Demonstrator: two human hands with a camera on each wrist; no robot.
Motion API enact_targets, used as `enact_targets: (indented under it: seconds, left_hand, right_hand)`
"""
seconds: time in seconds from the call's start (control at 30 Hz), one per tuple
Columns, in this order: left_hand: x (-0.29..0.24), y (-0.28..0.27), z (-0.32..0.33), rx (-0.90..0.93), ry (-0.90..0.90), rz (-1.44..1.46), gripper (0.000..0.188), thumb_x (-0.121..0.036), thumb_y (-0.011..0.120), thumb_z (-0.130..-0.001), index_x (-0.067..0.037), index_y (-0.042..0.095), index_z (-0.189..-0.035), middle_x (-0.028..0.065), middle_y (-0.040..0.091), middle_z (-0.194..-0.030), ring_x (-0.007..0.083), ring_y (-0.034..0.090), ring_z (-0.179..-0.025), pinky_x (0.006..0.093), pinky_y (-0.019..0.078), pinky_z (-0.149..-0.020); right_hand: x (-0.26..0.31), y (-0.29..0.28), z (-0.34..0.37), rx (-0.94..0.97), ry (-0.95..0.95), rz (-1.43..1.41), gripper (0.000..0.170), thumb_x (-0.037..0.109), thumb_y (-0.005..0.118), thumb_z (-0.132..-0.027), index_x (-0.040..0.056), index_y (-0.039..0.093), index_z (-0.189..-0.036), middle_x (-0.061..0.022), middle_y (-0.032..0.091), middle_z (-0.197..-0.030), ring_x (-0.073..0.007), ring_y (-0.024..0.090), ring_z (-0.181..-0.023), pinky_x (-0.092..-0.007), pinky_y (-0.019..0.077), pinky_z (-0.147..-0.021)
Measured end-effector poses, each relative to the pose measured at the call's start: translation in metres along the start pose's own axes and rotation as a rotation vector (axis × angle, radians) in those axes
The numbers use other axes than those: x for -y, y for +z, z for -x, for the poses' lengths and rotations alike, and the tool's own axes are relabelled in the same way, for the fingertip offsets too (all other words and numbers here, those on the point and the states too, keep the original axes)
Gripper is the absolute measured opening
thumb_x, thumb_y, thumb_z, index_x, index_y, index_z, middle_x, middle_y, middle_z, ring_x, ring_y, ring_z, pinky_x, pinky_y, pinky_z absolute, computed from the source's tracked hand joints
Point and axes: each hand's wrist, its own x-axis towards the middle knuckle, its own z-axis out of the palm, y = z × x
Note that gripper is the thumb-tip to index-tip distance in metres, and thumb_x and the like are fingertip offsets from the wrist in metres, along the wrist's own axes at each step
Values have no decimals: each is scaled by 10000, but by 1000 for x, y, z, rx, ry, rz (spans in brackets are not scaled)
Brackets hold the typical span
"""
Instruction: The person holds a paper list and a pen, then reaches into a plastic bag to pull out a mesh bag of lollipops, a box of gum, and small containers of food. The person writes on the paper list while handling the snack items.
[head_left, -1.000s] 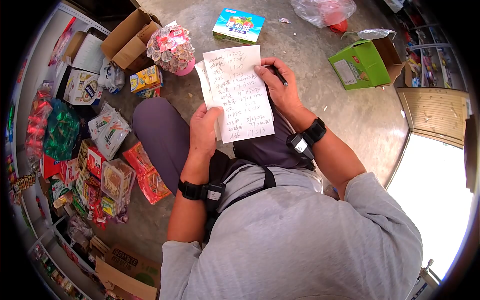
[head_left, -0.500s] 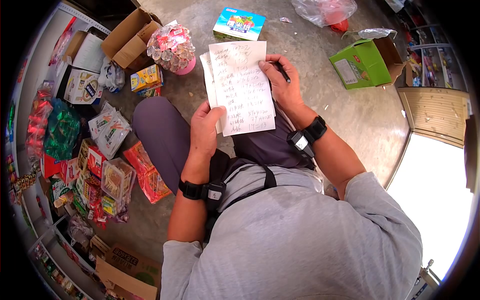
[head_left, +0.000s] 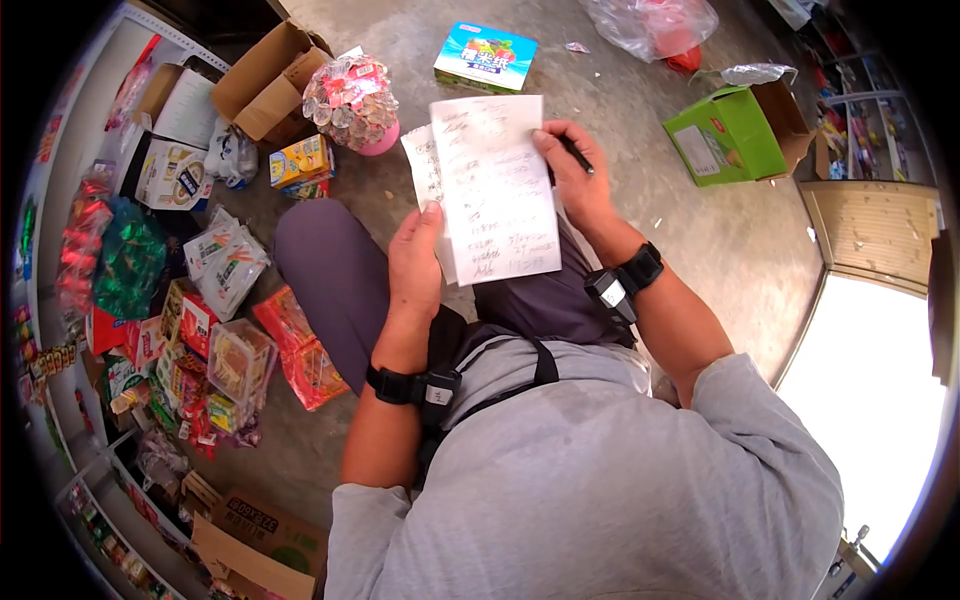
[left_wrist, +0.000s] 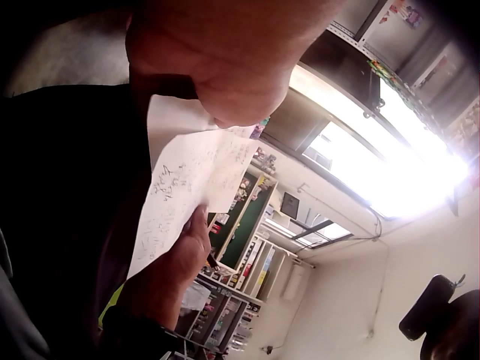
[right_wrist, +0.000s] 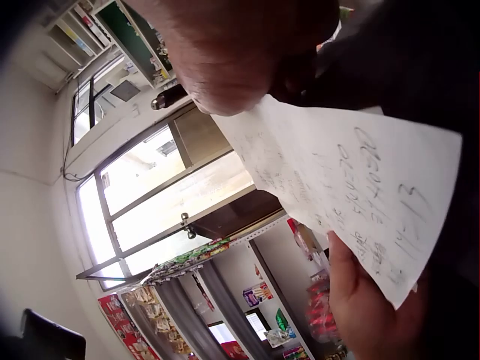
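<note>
In the head view, two overlapping handwritten sheets of paper are held up over the lap. My left hand (head_left: 414,262) pinches the rear sheet (head_left: 424,170) at its lower left, thumb tip beside the left edge of the front sheet (head_left: 500,190). Higher up on the right edge, my right hand (head_left: 582,180) pinches the paper between thumb and fingers. A dark pen (head_left: 577,154) also sits in that hand, sticking out past the knuckles. In the right wrist view, lines of writing and sums show on the paper (right_wrist: 360,180); the fingers behind the sheets are hidden.
A blue box (head_left: 486,58) lies on the floor ahead, and an open green carton (head_left: 712,140) stands to the right. At the left are a pink-based bead-covered object (head_left: 350,100), an open cardboard box (head_left: 262,85), a yellow box (head_left: 300,160) and a pile of snack packets (head_left: 190,345) beside shelves.
The left thumb has slid left off the front sheet and onto the rear one. More of the rear sheet's writing shows. The right hand keeps its hold on paper and pen.
</note>
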Motion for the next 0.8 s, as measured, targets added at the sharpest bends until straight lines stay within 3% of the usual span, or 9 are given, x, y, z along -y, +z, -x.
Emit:
enact_targets:
  seconds: [0.13,0.27,0.63,0.8]
  left_hand:
    - [0,0,1,-16,37,-27,382,-283,532,-1074,55,653,-1204,63,701,-1102,110,647,-947,258,504,-853]
    - [-4,0,1,25,6,-20,388,-252,545,-1063,71,604,-1268,117,682,-1193,173,658,-1047,300,506,-933]
    - [-1,-4,1,22,-7,-3,350,-207,555,-1029,66,609,-1242,124,683,-1171,189,659,-1030,308,504,-930]
    - [-1,-1,2,12,3,27,300,-173,543,-1019,39,671,-1189,59,708,-1092,123,652,-954,265,493,-870]
  right_hand:
    - [-8,-23,-16,-100,-83,16,144,162,681,-981,32,668,-1042,27,629,-896,-63,543,-822,-237,449,-730]
    - [6,-32,-22,-128,-22,-101,154,154,676,-988,14,662,-1049,9,629,-905,-63,543,-823,-234,458,-734]
    - [0,-35,-18,-91,-20,-111,159,144,674,-992,4,660,-1066,2,631,-916,-60,544,-830,-232,466,-725]
    - [5,-33,-16,-94,2,-127,153,140,673,-993,2,657,-1058,0,635,-901,-60,551,-808,-227,469,-704]
